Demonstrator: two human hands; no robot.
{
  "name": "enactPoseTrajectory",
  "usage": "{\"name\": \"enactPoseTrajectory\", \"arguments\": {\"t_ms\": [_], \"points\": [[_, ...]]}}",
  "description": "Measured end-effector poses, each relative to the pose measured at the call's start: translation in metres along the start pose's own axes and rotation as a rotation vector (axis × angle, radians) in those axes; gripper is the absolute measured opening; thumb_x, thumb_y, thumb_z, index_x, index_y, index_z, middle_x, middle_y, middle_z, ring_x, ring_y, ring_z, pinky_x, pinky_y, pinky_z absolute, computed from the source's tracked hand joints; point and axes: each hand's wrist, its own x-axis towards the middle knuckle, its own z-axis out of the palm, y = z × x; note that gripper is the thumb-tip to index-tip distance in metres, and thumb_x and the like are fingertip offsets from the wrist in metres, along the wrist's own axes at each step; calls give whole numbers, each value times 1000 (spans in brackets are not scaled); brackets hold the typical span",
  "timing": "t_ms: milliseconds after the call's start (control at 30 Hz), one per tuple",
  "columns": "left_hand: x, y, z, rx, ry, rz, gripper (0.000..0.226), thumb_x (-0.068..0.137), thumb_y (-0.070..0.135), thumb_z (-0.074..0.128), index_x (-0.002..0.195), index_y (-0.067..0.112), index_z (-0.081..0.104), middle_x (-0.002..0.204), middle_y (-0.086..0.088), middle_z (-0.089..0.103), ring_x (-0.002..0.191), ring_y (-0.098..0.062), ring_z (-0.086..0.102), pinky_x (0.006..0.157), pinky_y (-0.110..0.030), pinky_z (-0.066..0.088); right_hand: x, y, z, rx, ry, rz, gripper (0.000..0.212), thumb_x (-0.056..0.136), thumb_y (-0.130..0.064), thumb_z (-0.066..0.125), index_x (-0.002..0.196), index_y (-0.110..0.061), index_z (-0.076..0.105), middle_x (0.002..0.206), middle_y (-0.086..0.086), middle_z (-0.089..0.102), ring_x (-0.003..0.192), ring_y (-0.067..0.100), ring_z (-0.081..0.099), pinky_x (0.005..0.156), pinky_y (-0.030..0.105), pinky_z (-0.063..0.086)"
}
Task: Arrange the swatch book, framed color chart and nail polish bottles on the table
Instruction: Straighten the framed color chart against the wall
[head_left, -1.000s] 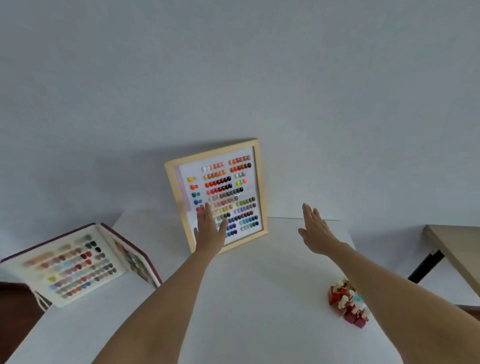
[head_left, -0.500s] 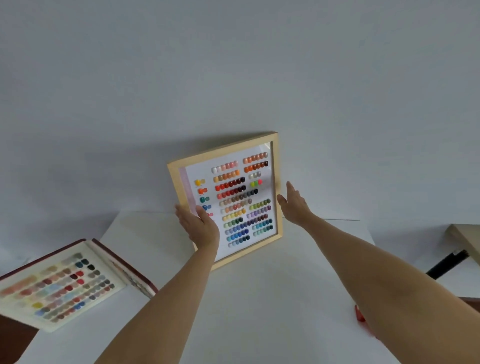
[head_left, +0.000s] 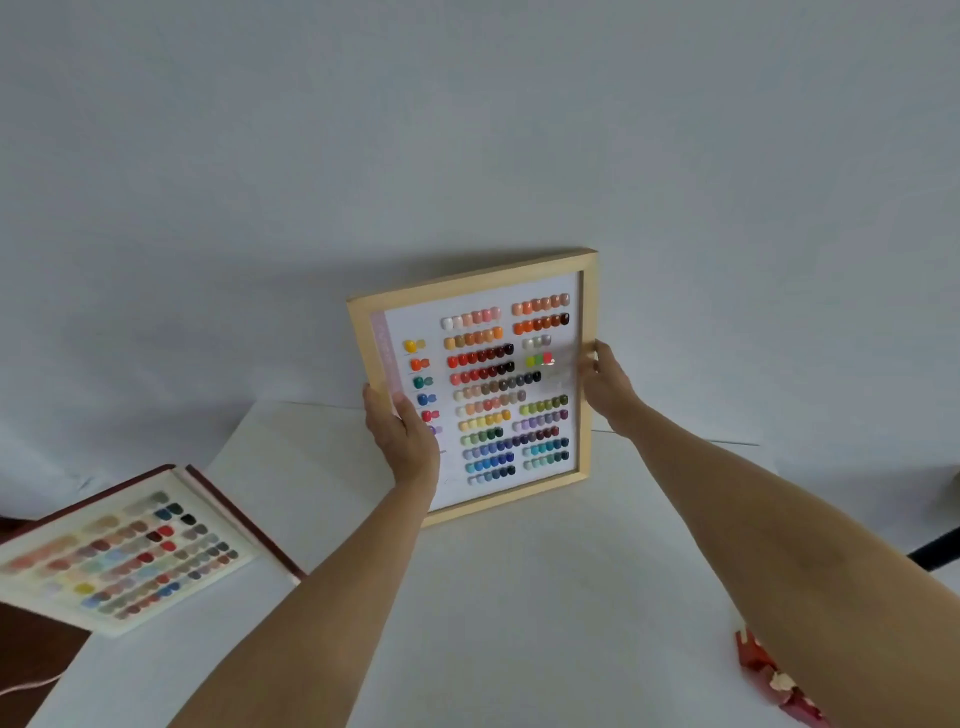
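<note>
The framed color chart (head_left: 483, 384), a light wooden frame full of coloured nail swatches, stands tilted at the back of the white table (head_left: 519, 597) by the wall. My left hand (head_left: 402, 439) grips its left edge. My right hand (head_left: 605, 382) holds its right edge. The swatch book (head_left: 119, 556) lies open on the table's left corner, hanging over the edge. A cluster of red nail polish bottles (head_left: 769, 675) sits at the lower right, mostly hidden behind my right forearm.
A plain grey wall (head_left: 467, 156) rises directly behind the table. A dark table leg (head_left: 935, 551) shows at the far right edge. Dark floor (head_left: 31, 654) lies beyond the table's left side.
Both hands went from hovering near the frame to gripping its two side edges. The frame now sits higher and farther right in view, and the wooden table at the right has left the view.
</note>
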Motion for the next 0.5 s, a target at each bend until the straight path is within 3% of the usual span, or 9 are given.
{"name": "enactPoseTrajectory", "arguments": {"t_ms": [67, 133, 267, 400, 500], "points": [[8, -1, -1, -18, -32, -5, 45, 102, 29, 32, 146, 26, 18, 136, -15, 45, 109, -25, 63, 84, -48, 58, -2, 1, -1, -17, 39, -5, 34, 99, -24, 28, 132, -19, 34, 108, 7, 60, 84, 17, 61, 62, 27, 49], [15, 0, -1, -41, -75, -5, 40, 102, 32, 30, 141, 28, 23, 132, -14, 50, 107, -24, 65, 84, -49, 58, -3, 3, -3, -47, 87, -17, 31, 99, -24, 26, 128, -21, 36, 98, 5, 60, 73, 12, 57, 53, 23, 42], [25, 6, -1, -66, -173, -24, 24, 102, 37, 28, 125, 43, 28, 126, -8, 56, 102, -19, 66, 85, -47, 58, -7, 8, -8, -55, 154, -22, 26, 98, -25, 26, 123, -24, 37, 90, 8, 60, 71, 19, 58, 53, 28, 48], [38, 12, 4, -117, -277, -80, 36, 103, 34, 28, 139, 28, 26, 132, -10, 51, 112, -24, 61, 91, -50, 54, -12, 13, -14, -73, 216, -34, 22, 99, -25, 27, 118, -24, 36, 80, 2, 56, 67, 17, 57, 48, 26, 45], [48, 14, 9, -115, -343, -85, 39, 102, 37, 30, 140, 28, 25, 132, -9, 52, 112, -23, 62, 90, -47, 55, -15, 15, -16, -73, 250, -32, 19, 99, -26, 29, 117, -24, 36, 80, -1, 56, 67, 15, 58, 47, 23, 44]]}}
